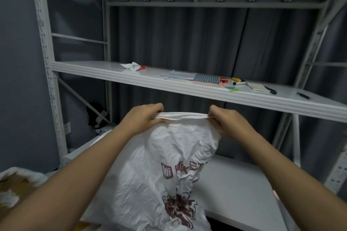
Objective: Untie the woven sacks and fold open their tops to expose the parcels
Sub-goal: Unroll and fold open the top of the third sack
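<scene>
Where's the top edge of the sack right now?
In the head view, the sack's top edge is stretched level at centre frame between the left hand and the right hand, just below the shelf.

Sack [165,165] before shelf [187,85]

A storeroom or parcel-sorting room: white slotted-steel shelving [187,84] spans the view from nine to three o'clock, gray curtains [178,39] hang behind it, and markers [238,80], a notepad [258,87] (plus loose label sheets [206,78]) lie at one o'clock.
</scene>
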Tool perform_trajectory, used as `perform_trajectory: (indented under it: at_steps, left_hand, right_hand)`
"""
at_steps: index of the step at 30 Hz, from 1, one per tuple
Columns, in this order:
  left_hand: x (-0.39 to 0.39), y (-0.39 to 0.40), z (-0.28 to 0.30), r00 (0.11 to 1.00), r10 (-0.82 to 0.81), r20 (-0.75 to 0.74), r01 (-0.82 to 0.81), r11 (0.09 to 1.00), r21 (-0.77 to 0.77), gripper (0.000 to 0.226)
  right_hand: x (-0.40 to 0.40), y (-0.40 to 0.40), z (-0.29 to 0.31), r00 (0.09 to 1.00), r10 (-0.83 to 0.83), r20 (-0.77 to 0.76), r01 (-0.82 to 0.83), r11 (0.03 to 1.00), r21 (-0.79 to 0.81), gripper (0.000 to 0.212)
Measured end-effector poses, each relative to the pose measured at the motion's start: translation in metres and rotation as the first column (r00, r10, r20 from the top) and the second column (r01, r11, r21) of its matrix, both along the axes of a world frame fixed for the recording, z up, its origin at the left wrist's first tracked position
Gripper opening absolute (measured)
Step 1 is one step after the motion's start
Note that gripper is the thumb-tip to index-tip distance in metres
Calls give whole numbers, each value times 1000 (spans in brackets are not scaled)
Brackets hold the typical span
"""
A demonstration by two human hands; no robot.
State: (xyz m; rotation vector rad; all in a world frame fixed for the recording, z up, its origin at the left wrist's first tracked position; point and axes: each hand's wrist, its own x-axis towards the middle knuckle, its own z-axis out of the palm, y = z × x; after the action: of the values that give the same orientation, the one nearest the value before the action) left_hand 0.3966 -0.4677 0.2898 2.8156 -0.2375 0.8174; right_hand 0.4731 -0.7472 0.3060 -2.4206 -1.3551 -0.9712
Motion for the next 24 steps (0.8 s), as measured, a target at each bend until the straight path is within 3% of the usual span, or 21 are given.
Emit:
perform_trajectory:
  at_steps: [2,4,5,7,9,11,12,14,16,17,19,20,21,22,24]
  left_hand:
    - [-6,-9,9,975,-79,-206,70,996,-52,41]
    - [-9,-16,15,975,-97,-198,107,993,42,32]
    - [-8,-17,14,989,-72,-128,91,984,150,27]
    - [-5,-17,11,978,-78,195,-6,918,396,12]
    - [-7,-19,8,913,-178,368,-51,843,536,7]
    - [-9,-21,9,931,-175,321,-18,856,517,24]
    - [-10,-22,10,959,-141,247,23,903,429,37]
    - [-20,-27,20,999,-48,-12,49,985,168,48]
    - [-18,-27,24,995,17,-100,0,986,164,37]
    - [-18,-28,25,994,69,-80,-48,969,244,31]
    - [-16,-27,22,986,137,96,-166,879,447,15]
    - [-16,-26,20,968,83,237,-205,807,554,12]
    - [-17,-24,16,963,42,267,-198,782,591,21]
    - [-17,-22,12,951,1,310,-193,786,588,25]
    - [-18,-18,11,969,-17,248,-98,890,444,30]
  right_hand:
    - [-3,-2,2,997,4,79,-2,1000,-24,28]
    - [-5,-2,10,1000,7,-5,-7,1000,-31,32]
    - [-7,-2,17,990,1,-144,-5,1000,-26,29]
    - [-12,4,27,907,-55,-418,19,996,-90,31]
    - [-19,15,31,850,-109,-514,-5,976,-216,45]
    - [-25,29,24,874,-64,-481,-70,964,-257,31]
    - [-26,33,19,918,-43,-395,-67,963,-261,24]
    - [-28,39,15,987,-144,-72,110,928,-355,13]
    - [-30,42,12,971,-203,127,237,888,-395,28]
    - [-32,44,11,974,-195,119,226,892,-391,36]
    - [-39,47,13,989,-139,-59,109,928,-357,42]
    - [-40,49,14,981,-116,-156,55,936,-348,41]
    - [-41,52,14,972,-125,-199,39,921,-387,36]
    - [-41,55,14,977,-151,-151,70,895,-440,29]
    - [-42,57,14,976,-202,82,215,841,-496,30]
